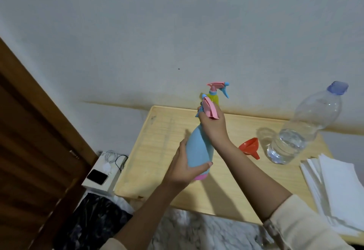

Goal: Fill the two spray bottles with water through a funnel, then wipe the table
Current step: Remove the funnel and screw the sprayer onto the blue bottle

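Left hand (185,169) grips the tilted blue spray bottle (199,149) low over the table's (157,161) middle, right hand (213,127) curls its fingers round the pink spray head (210,110), and a hard twist could jerk the bottle loose onto the orange funnel (249,148) lying just right.

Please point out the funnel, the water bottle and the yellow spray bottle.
funnel (249,145): head view, on its wide cone.
water bottle (311,119): head view, on its mid body.
yellow spray bottle (214,98): head view, on its yellow body.

i see bare table (157,151) on the left; on the right the funnel (250,148), water bottle (301,129) and paper stack (338,188) crowd any pass.
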`<state>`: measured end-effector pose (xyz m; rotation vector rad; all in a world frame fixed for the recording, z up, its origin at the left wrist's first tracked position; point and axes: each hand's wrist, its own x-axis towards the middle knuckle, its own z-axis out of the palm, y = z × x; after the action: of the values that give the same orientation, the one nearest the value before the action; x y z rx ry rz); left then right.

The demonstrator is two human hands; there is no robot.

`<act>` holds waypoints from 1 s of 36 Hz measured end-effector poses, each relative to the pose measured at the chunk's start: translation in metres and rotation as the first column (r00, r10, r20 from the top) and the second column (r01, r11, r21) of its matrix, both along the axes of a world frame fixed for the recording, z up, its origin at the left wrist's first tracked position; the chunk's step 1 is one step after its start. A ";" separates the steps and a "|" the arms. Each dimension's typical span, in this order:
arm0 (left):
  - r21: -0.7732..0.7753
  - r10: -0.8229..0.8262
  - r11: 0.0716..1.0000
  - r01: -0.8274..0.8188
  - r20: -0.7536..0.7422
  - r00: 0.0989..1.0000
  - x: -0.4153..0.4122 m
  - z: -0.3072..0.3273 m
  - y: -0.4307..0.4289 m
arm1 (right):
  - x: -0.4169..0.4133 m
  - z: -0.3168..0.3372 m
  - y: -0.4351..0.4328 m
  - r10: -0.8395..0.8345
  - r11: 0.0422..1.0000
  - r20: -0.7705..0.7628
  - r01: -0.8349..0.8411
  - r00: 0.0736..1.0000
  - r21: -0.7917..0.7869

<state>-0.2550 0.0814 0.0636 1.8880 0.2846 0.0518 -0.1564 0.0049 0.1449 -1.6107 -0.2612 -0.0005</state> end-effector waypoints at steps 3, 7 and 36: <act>0.030 -0.016 0.999 0.017 -0.032 0.999 -0.001 -0.002 0.011 | 0.000 -0.003 0.010 -0.012 1.000 -0.009 0.012 1.000 -0.020; -0.082 -0.132 0.988 0.128 -0.044 0.990 -0.004 0.001 0.031 | 0.001 -0.009 0.020 -0.055 0.998 -0.066 0.052 0.996 -0.046; 0.443 -0.071 0.770 0.460 -0.656 0.751 -0.010 -0.040 0.126 | -0.052 -0.085 0.057 -0.015 0.934 -0.358 -0.114 0.934 -0.339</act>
<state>-0.2648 0.2071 0.0238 2.5180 0.4517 -0.7913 -0.2089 0.0622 0.0597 -1.9265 -0.0177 0.3968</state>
